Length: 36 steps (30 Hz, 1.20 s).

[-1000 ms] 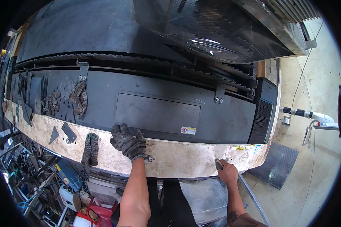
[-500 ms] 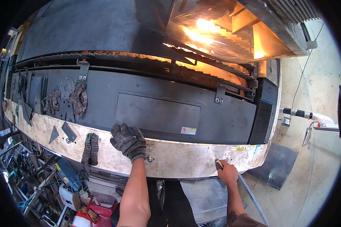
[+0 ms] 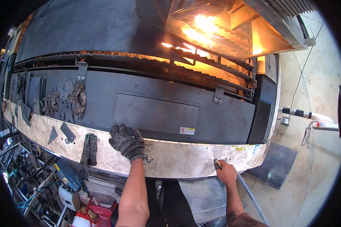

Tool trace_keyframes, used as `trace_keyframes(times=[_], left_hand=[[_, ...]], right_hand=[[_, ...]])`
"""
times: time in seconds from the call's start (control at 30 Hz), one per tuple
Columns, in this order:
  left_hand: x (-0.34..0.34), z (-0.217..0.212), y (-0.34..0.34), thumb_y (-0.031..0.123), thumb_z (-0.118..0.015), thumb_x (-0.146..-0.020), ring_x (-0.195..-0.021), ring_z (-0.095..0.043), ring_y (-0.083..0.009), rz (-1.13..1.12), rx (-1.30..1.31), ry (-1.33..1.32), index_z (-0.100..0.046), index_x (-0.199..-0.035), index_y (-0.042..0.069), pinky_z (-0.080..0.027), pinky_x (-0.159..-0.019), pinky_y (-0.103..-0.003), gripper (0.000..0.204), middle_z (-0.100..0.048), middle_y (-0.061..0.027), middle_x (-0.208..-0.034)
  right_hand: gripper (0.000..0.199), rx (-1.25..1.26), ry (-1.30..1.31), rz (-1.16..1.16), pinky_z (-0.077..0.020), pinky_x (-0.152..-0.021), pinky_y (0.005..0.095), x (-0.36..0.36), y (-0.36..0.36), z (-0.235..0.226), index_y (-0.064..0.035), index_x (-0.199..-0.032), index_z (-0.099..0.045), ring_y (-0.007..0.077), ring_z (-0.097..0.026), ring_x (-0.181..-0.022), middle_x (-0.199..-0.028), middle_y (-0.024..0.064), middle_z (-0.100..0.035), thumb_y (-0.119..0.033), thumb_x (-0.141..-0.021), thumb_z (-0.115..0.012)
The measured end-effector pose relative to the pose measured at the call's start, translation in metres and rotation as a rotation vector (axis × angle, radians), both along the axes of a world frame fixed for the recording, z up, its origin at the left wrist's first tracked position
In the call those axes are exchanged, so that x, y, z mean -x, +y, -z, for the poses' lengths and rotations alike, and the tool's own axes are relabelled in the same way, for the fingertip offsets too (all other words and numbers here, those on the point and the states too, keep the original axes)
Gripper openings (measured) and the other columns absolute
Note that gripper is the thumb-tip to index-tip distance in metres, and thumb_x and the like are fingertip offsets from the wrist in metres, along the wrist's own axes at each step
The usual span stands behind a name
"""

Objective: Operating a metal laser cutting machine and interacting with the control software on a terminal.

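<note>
At one o'clock in view, orange glare [image 3: 205,26] floods slats [image 3: 231,70] dark a second ago (hot work seems under way), the gloved left hand [image 3: 126,142] spread empty at eight, the right grip [image 3: 227,172] clasping a small dark object [image 3: 217,164] at five.

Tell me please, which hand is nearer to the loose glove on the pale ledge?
Left. The gloved left hand is just right of the loose glove; the bare right hand is much farther right along the pale ledge.
</note>
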<state>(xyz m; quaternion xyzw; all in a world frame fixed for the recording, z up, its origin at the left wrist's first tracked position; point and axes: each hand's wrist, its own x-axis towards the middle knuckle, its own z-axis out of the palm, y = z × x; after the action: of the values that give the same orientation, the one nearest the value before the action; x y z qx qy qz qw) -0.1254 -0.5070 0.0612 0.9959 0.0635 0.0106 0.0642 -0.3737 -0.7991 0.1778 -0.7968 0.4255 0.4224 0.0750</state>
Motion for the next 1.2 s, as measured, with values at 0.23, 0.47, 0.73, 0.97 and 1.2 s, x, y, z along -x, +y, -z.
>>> trace_keyframes(times=[0.23, 0.47, 0.73, 0.97, 1.2], left_hand=[[-0.001, -0.001, 0.000, 0.036, -0.067, -0.081, -0.135, -0.044, -0.0342, -0.005, -0.010, 0.017, -0.062, -0.123, 0.005, -0.025, -0.113, -0.058, 0.052, -0.052, -0.0186, -0.139], [-0.001, 0.004, -0.003, 0.036, -0.068, -0.082, -0.135, -0.045, -0.0344, 0.009, -0.019, -0.013, -0.062, -0.122, 0.006, -0.026, -0.112, -0.058, 0.050, -0.053, -0.0183, -0.138], [0.001, 0.000, -0.003, 0.035, -0.068, -0.082, -0.134, -0.045, -0.0344, 0.011, -0.018, -0.015, -0.061, -0.122, 0.006, -0.027, -0.111, -0.058, 0.049, -0.054, -0.0182, -0.136], [0.000, 0.000, -0.003, 0.034, -0.068, -0.083, -0.135, -0.044, -0.0344, 0.018, -0.011, -0.018, -0.060, -0.123, 0.006, -0.026, -0.112, -0.059, 0.050, -0.052, -0.0184, -0.137], [0.000, 0.000, -0.001, 0.033, -0.068, -0.082, -0.135, -0.044, -0.0344, 0.016, 0.013, -0.014, -0.059, -0.124, 0.006, -0.025, -0.112, -0.059, 0.050, -0.051, -0.0182, -0.138]], right_hand=[[0.045, -0.016, -0.020, -0.004, -0.0556, -0.082, 0.0506, -0.002, 0.000, -0.003, -0.0202, -0.123, -0.066, 0.0406, -0.070, -0.090, -0.095, 0.0215, -0.072, -0.019, -0.078, -0.061], [0.046, -0.012, -0.007, 0.012, -0.0558, -0.083, 0.0503, -0.002, -0.001, -0.002, -0.0199, -0.124, -0.065, 0.0403, -0.070, -0.090, -0.095, 0.0210, -0.072, -0.019, -0.078, -0.061], [0.047, 0.003, -0.011, 0.012, -0.0565, -0.082, 0.0493, 0.001, 0.002, -0.003, -0.0210, -0.126, -0.065, 0.0398, -0.071, -0.090, -0.095, 0.0211, -0.072, -0.020, -0.079, -0.061], [0.048, 0.017, -0.041, -0.002, -0.0570, -0.081, 0.0493, 0.007, 0.002, 0.000, -0.0207, -0.126, -0.065, 0.0404, -0.071, -0.088, -0.094, 0.0215, -0.072, -0.021, -0.078, -0.063], [0.047, 0.000, -0.041, -0.011, -0.0567, -0.081, 0.0506, 0.001, 0.001, -0.002, -0.0203, -0.124, -0.065, 0.0416, -0.070, -0.088, -0.094, 0.0231, -0.072, -0.021, -0.078, -0.063]])
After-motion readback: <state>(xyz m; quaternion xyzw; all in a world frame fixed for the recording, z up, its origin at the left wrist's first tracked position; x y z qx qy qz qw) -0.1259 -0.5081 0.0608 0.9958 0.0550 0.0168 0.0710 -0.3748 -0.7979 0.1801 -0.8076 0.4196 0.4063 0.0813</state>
